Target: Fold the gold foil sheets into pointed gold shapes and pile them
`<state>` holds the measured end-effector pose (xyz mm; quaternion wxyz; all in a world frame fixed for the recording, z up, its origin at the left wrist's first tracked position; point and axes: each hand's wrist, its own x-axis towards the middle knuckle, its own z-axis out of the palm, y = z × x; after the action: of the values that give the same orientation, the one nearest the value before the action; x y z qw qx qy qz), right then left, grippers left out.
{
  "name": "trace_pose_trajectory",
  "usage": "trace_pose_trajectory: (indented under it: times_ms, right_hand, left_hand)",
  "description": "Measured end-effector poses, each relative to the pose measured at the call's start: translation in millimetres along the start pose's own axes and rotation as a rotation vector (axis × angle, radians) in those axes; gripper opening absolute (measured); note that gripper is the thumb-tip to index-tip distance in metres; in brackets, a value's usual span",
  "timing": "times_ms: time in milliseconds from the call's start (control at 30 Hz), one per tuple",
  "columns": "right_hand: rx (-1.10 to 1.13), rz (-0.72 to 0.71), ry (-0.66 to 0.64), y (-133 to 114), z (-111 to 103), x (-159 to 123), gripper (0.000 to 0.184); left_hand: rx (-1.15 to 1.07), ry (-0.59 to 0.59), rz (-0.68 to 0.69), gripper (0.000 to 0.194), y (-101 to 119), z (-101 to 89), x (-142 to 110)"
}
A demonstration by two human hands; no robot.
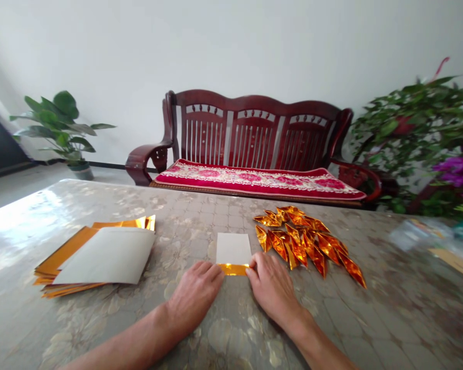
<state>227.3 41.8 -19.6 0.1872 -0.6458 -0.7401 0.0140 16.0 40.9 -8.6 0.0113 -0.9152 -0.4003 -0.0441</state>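
A sheet of foil paper [233,248] lies white side up in front of me, its near edge folded over into a gold strip. My left hand [199,281] grips the left end of that fold, fingers curled. At the right end, my right hand [270,280] pinches the same fold between thumb and fingers. Just beyond my right hand lies a group of folded gold foil ingots [299,239], pointed at their ends. To the left rests a loose stack of gold and white foil sheets [108,257], the top one showing its pale side.
The table [200,339] has a patterned, glossy cover. Clear plastic bags [420,234] sit at its right side. Behind stands a dark red wooden bench [250,133] with a floral cushion [254,179]. Potted plants [64,126] flank it.
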Motion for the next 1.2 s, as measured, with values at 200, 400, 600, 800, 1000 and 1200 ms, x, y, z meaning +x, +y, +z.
trace_pose_trajectory:
  times_ms: [200, 400, 600, 800, 1000, 1200]
  right_hand:
    - [-0.008, -0.013, -0.003, 6.4, -2.1, -1.3, 0.007]
    - [-0.031, -0.059, 0.044, 10.4, 4.0, 0.1, 0.009]
    - [-0.115, -0.155, 0.079, 4.8, 2.7, 0.5, 0.009]
    - [-0.227, -0.253, 0.064, -4.1, -2.5, 1.5, 0.003]
    - [-0.324, -0.318, 0.090, -3.9, 0.9, 4.6, 0.015]
    - [-0.327, -0.308, 0.099, -5.0, 0.6, 3.6, 0.015]
  left_hand:
    - [0.036, -0.021, -0.020, 0.011, -2.6, -2.4, -4.0]
    - [0.016, 0.057, -0.050, 0.017, -7.4, 2.0, 5.6]
    - [0.010, 0.031, -0.020, 0.012, -18.1, 0.1, 19.0]
    - [0.078, -0.016, -0.013, 0.007, -16.5, -5.9, 18.9]
    - [0.099, 0.014, -0.012, 0.009, -13.8, -0.3, 19.4]
    - [0.139, 0.025, -0.027, 0.010, -13.5, 1.4, 21.0]
